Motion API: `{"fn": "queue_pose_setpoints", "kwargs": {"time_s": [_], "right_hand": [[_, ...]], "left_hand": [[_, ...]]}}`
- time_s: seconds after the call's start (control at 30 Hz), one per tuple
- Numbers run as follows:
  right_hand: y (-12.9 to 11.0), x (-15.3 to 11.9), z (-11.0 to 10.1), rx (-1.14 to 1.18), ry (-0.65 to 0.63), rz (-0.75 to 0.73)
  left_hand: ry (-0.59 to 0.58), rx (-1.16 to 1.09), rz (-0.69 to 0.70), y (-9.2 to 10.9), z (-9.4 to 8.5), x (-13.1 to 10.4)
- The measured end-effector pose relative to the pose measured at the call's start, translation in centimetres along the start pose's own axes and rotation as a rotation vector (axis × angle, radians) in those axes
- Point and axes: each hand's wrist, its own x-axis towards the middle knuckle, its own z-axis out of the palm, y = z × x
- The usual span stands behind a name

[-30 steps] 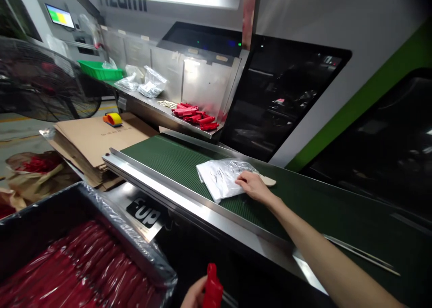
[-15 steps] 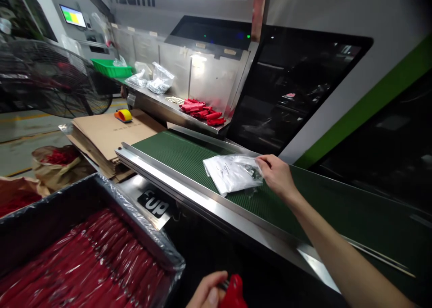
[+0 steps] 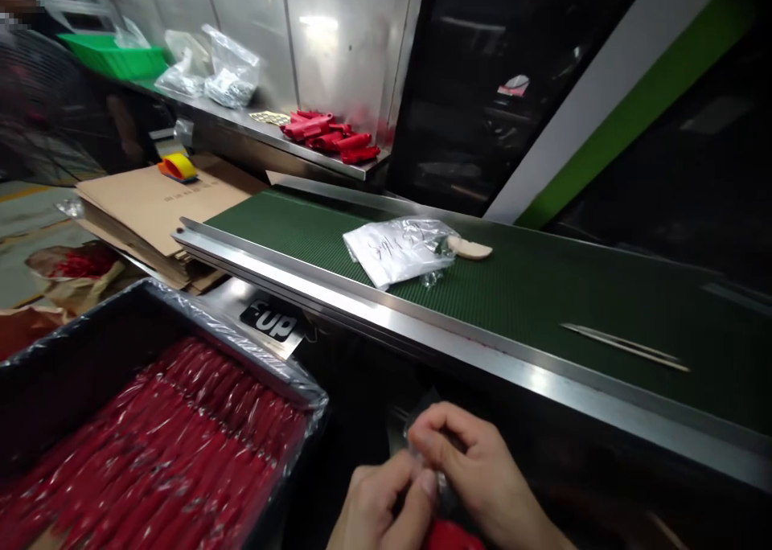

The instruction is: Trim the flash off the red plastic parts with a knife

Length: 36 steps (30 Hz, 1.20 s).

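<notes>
1. Green belt with steel rail along the near edge, crossing the view from left to lower right.
2. Black bin at lower left, lined with clear film, filled with rows of red parts.
3. Flat cardboard stacked left of the belt, a yellow tape roll on top.
4. Steel shelf behind, bearing a heap of red pieces, clear bags and a green tray.
5. White bag with handwriting, flat on the belt, a pale tag touching its right end.
6. Thin metal rod on the belt, well to the right of the bag.
7. Right hand at bottom centre, below the rail, fingers curled shut and pinching a small clear wrapper, blurred.
8. Left hand pressed against the right, fingers closed on the same spot.
9. Red part at the bottom edge, just under both hands and touching them; exact grip on it not clear.
</notes>
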Motion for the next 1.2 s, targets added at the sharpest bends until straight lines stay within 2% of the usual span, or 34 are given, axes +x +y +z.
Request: {"fn": "queue_pose_setpoints", "kwargs": {"time_s": [0.13,0.3,0.4,0.57,0.63,0.77,0.9,0.97,1.07,1.2], "right_hand": [[0.2,-0.1,-0.5,-0.036,0.187,-0.075],[0.1,-0.3,-0.8,0.001,0.271,-0.116],[0.0,-0.7,-1.4,0.057,0.196,-0.123],[-0.1,-1.1,-2.6,0.154,-0.181,-0.005],[0.0,-1.1,-3.0,0.136,-0.188,-0.006],[0.5,-1.2,-3.2,0.032,-0.042,-0.063],[1.0,-1.6,-3.0,-0.102,0.062,-0.180],[1.3,-1.7,-3.0,-0.224,0.086,-0.312],[1.9,-1.4,-3.2,-0.423,0.095,-0.522],[2.5,-0.6,-3.6,-0.506,0.093,-0.680]], "left_hand": [[0.052,-0.004,-0.021,0.7,0.3,0.3],[0.041,0.005,-0.017,1.6,0.4,0.5],[0.066,-0.010,-0.020,1.8,0.3,0.8],[0.011,-0.034,-0.037,1.6,0.0,1.1],[-0.005,-0.012,-0.046,1.5,-0.1,1.0],[0.036,0.115,-0.059,1.3,-0.1,1.0],[0.123,0.329,-0.055,1.2,0.0,1.3],[0.181,0.426,-0.036,1.2,0.0,1.5],[0.233,0.525,-0.006,1.3,0.0,1.6],[0.249,0.569,-0.003,1.4,0.1,1.6]]}}
